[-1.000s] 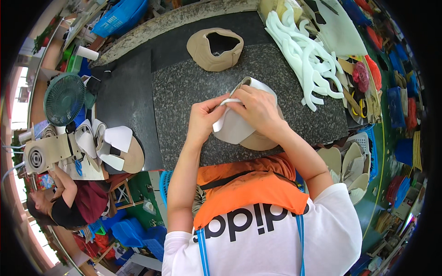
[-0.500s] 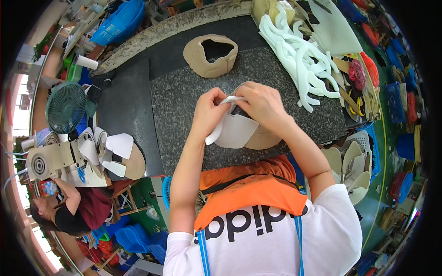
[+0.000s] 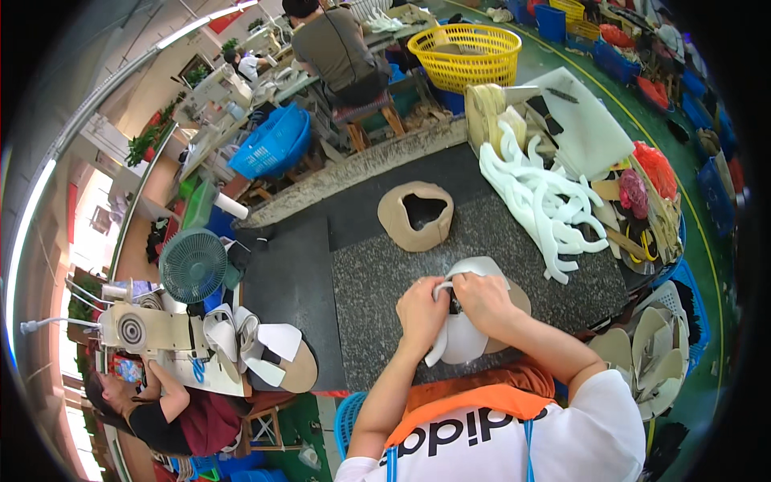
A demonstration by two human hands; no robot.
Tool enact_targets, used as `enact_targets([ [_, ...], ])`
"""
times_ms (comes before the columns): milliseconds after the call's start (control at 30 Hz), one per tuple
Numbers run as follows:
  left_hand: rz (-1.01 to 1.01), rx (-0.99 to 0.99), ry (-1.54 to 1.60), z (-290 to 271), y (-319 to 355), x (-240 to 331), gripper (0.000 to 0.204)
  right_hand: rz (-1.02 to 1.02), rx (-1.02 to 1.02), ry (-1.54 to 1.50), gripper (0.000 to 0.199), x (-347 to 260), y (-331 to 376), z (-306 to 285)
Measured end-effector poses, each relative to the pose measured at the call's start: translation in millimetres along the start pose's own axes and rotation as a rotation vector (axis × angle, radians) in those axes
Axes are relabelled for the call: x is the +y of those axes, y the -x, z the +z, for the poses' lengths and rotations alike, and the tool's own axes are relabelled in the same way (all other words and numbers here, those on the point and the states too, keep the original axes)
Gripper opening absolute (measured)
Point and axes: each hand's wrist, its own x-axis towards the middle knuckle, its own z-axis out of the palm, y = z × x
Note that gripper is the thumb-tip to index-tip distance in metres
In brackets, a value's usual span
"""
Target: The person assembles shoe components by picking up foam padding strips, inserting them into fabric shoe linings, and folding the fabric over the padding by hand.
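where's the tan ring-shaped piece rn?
In the head view, the tan ring-shaped piece lies on the dark speckled mat, beyond both hands, with the pile of white strips to its right.

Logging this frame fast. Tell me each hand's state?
Left hand: closed, pinching the white shoe-upper piece.
Right hand: closed on the same piece's upper edge.

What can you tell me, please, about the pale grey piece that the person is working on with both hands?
The pale grey piece is a thin, flexible cut sheet, perhaps leather or fabric, curved like a shoe upper. It lies on the dark speckled worktop, partly over a tan piece. The left hand and the right hand pinch its top edge together, folding it; a narrow strip hangs down at its left.
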Motion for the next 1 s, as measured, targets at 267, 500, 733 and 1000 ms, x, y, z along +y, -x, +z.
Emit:
enact_targets([
  [267,-0.004,-0.297,0.567,16,-20,-50,0.06,-0.024,0.274,-0.151,0.008,33,-19,15],
  [500,-0.068,-0.345,0.599,7,-34,-30,0.062,-0.026,0.278,-0.306,0.011,51,-35,15],
  [733,-0.173,-0.392,0.351,6,-31,-22,0.046,-0.097,0.393,-0.235,0.012,46,-30,25],
  [1000,-0.094,-0.305,0.21,-3,-35,-9,0.028,-0.164,0.39,-0.322,0.01,53,-16,26],
])
